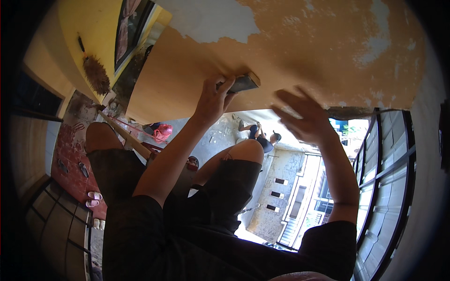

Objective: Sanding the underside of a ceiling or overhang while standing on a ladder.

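In the left hand's point(215, 99) grip, the block point(241, 84) has a dark, matt face and a tan edge. Around it spreads a painted tan surface point(187, 72), mostly smooth and matt, turning rough and flaky up and to the right of the grip; a dull pale-grey patch point(213, 21) shows above. Below the grip, the pink bag point(162, 133) looks like shiny, crinkled plastic; further below, the shirt point(201, 255) is matt black cloth. Far left, the duster point(96, 76) is shaggy.

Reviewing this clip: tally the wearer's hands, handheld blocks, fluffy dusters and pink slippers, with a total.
Wearer's hands, left hand and right hand: 2
Handheld block: 1
Fluffy duster: 1
Pink slippers: 2
Total: 6
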A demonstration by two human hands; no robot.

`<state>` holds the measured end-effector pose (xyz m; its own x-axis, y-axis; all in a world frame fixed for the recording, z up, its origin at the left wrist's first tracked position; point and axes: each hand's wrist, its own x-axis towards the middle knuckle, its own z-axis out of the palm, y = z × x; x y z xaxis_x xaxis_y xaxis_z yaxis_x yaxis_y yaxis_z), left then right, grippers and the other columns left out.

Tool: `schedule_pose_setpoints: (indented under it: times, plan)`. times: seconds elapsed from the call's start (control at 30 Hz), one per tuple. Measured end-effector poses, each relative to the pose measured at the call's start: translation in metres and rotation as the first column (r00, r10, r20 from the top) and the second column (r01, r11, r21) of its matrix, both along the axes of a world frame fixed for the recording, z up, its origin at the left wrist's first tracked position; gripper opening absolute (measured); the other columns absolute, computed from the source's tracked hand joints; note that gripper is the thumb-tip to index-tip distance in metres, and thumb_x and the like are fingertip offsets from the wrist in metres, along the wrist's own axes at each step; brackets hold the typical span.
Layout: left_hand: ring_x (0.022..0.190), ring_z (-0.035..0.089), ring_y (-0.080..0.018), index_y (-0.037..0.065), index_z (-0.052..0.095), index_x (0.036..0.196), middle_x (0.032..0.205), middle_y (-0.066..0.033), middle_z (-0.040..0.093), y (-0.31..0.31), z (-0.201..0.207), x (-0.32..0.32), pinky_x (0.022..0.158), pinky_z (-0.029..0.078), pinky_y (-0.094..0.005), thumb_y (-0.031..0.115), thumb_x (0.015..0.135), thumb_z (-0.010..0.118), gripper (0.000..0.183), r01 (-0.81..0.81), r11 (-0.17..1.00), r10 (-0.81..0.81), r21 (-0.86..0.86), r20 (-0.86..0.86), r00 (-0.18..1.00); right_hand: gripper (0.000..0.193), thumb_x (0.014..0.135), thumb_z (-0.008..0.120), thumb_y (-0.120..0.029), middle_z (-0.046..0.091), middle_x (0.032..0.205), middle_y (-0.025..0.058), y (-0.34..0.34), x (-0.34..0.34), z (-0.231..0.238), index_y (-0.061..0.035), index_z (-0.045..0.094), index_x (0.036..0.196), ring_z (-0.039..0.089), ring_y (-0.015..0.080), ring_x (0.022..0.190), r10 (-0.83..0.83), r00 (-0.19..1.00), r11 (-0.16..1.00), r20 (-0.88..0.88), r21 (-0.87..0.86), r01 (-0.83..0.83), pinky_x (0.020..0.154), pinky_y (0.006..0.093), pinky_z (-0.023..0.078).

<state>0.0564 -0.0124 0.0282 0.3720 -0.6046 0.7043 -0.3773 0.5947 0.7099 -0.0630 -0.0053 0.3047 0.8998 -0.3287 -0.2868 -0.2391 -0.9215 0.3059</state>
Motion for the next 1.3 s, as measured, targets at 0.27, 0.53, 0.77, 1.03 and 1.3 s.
schedule_pose_setpoints:
  times: [0.27, 0.53, 0.77, 1.03, 1.3]
  plan:
    - [0.097, 0.047, -0.0347, 0.007, 0.046, 0.131, 0.110, -0.0162, 0.046, 0.000, -0.010, -0.005, 0.084, 0.043, -0.0424, 0.010, 0.075, 0.076, 0.064, -0.122, 0.991, 0.122, 0.057, -0.005, 0.992, 0.029, 0.092, 0.051, -0.025, 0.053, 0.132, 0.0116, -0.020, -0.040, 0.089, -0.0131, 0.061, 0.117, 0.041, 0.0309, 0.130, 0.404, 0.867, 0.501, 0.293, -0.863, 0.059, 0.112, 0.0541, 0.014]
    - [0.099, 0.051, -0.0342, 0.009, 0.048, 0.126, 0.110, -0.0171, 0.046, 0.007, 0.008, -0.039, 0.083, 0.046, -0.0421, 0.009, 0.073, 0.076, 0.060, -0.023, 0.998, 0.024, 0.052, -0.016, 1.000, 0.047, 0.098, 0.028, -0.035, 0.050, 0.132, 0.0160, -0.068, -0.087, 0.076, -0.0065, 0.044, 0.132, 0.033, 0.0305, 0.134, 0.483, 0.861, 0.271, 0.160, -0.962, 0.026, 0.116, 0.0488, 0.010]
    - [0.099, 0.049, -0.0354, 0.005, 0.046, 0.126, 0.113, -0.0194, 0.045, 0.020, -0.041, -0.028, 0.084, 0.044, -0.0441, 0.009, 0.077, 0.074, 0.057, -0.036, 0.965, 0.025, 0.258, 0.048, 0.999, 0.055, 0.094, 0.022, -0.034, 0.045, 0.138, 0.0172, -0.065, -0.069, 0.064, -0.0027, 0.054, 0.127, 0.027, 0.0303, 0.136, 0.475, 0.829, 0.397, 0.296, -0.913, 0.098, 0.115, 0.0481, 0.002]
    - [0.102, 0.046, -0.0393, 0.004, 0.040, 0.129, 0.115, -0.0217, 0.043, 0.012, -0.053, -0.028, 0.084, 0.043, -0.0461, 0.008, 0.078, 0.074, 0.061, -0.049, 0.992, 0.047, 0.115, 0.020, 0.999, 0.050, 0.095, 0.020, -0.026, 0.049, 0.134, 0.0158, -0.071, -0.064, 0.057, -0.0061, 0.052, 0.128, 0.027, 0.0301, 0.137, 0.547, 0.767, 0.428, 0.335, -0.899, 0.087, 0.116, 0.0494, 0.004]
    - [0.101, 0.047, -0.0353, 0.006, 0.042, 0.131, 0.112, -0.0185, 0.044, 0.000, -0.015, -0.031, 0.082, 0.046, -0.0426, 0.007, 0.074, 0.077, 0.067, 0.010, 1.000, -0.010, -0.008, -0.036, 0.999, 0.054, 0.095, 0.025, -0.034, 0.049, 0.133, 0.0179, -0.066, -0.093, 0.070, -0.0019, 0.054, 0.127, 0.027, 0.0345, 0.135, 0.477, 0.814, 0.443, 0.331, -0.891, 0.103, 0.113, 0.0492, 0.011]
